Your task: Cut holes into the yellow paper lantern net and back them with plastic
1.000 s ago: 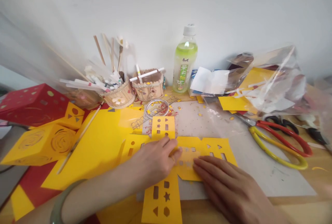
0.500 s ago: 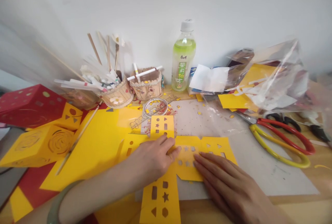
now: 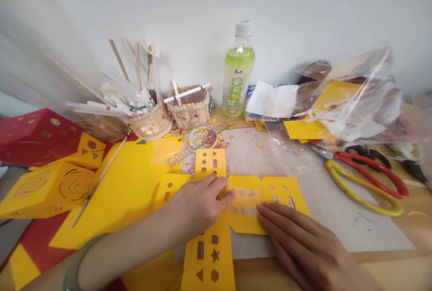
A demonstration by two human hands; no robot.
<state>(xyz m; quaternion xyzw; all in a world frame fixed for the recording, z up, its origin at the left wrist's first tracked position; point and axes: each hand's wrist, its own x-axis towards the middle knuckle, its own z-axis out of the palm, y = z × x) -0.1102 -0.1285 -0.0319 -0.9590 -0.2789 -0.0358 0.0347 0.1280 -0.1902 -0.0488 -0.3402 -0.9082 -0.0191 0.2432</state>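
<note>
A yellow card cutout point(image 3: 216, 273), shaped like a cross and pierced with stars, hexagons, triangles and rectangles, lies flat in front of me. Over the holes of its right arm there appears to be a translucent film point(image 3: 248, 199). My left hand point(image 3: 202, 203) rests on the centre of the card with its fingers curled and pressed down; its fingertips are partly hidden, so what they grip, if anything, does not show. My right hand point(image 3: 302, 237) lies flat on the card's right arm, fingers straight and side by side, fingertips at the film's edge.
Red-and-yellow-handled scissors point(image 3: 367, 183) lie at the right, near a clear plastic bag point(image 3: 364, 102) of scraps. Behind stand a drink bottle point(image 3: 238, 70) and a decorated basket point(image 3: 189, 111). A tape roll point(image 3: 201, 139) lies mid-table. Yellow point(image 3: 47, 190) and red point(image 3: 37, 136) paper boxes sit left.
My right hand has slid slightly to the right along the card, baring more of the film and holes. My left hand stays in place on the card.
</note>
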